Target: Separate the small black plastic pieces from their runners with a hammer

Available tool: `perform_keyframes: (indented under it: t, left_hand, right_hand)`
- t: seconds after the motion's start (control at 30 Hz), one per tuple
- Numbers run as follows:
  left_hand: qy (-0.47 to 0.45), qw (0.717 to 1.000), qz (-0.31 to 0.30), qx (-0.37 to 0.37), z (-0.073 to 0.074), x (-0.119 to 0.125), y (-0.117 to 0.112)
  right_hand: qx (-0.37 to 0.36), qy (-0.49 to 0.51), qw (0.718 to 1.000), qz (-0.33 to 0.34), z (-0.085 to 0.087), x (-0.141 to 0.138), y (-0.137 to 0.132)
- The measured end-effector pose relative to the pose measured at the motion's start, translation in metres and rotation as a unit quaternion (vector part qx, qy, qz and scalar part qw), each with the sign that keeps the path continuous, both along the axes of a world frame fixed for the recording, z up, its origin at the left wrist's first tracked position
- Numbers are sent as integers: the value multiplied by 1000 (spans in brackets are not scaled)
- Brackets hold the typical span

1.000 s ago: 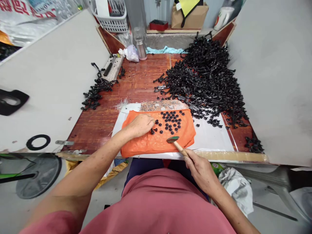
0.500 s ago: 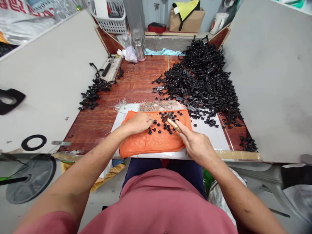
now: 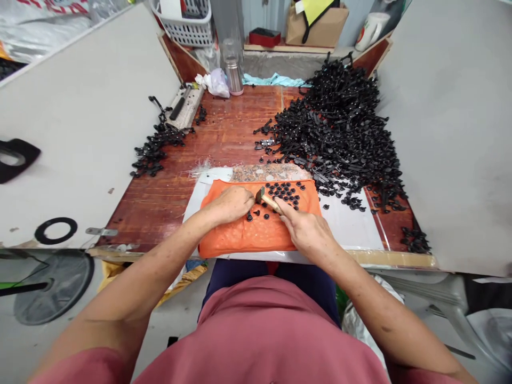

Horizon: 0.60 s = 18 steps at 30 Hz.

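Note:
My right hand [image 3: 307, 230] grips the pale wooden handle of a small hammer [image 3: 271, 203]. The hammer's dark metal head is close to the fingertips of my left hand [image 3: 235, 204]. Those left fingers are pinched together; what they hold, if anything, is hidden. Both hands are over an orange cloth [image 3: 236, 240] spread on the bench. Small round black plastic pieces [image 3: 282, 193] lie on it, mostly beside and beyond the hammer, and one black piece [image 3: 249, 217] sits just below my left fingertips.
A large heap of black plastic parts [image 3: 340, 128] covers the right rear of the wooden bench [image 3: 236, 125]. A smaller pile [image 3: 154, 149] lies at left, near a dark-handled tool [image 3: 179, 105] on a stone block. Pale side panels [image 3: 448, 133] flank the bench. A metal flask [image 3: 234, 77] stands behind.
The hammer has moved left, its head now by my left fingertips, and my right hand went with it. My left hand has barely moved. The whole view has shifted slightly.

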<state>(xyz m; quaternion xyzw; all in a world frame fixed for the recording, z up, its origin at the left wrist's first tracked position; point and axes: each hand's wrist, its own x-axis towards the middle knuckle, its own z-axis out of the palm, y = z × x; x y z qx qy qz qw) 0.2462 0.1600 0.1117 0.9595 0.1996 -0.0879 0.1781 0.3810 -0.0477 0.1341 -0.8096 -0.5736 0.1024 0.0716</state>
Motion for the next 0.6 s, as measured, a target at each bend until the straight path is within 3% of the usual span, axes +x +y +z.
perform_keyframes:
  t: [0.13,0.23,0.33,0.43,0.6]
  left_hand:
    - [-110,994,15,2,7,-13,5]
    - [-234,958,160,41,18,-40,3]
    - [-202,929,310,3,17,-64,-15]
    - [-145,939,308,-54,4,-64,-38]
    - [-210,927,304,-61,-17,-32,-48]
  right_hand:
    - [-52,-7,999,7,6,1,7]
    - [-40,3,999,9,6,5,7]
    - [-31,9,999,7,2,5,3]
    - [-10,6,1000,10,-2,1,0]
    - [-11,-25,1000,-2,-9,-8,0]
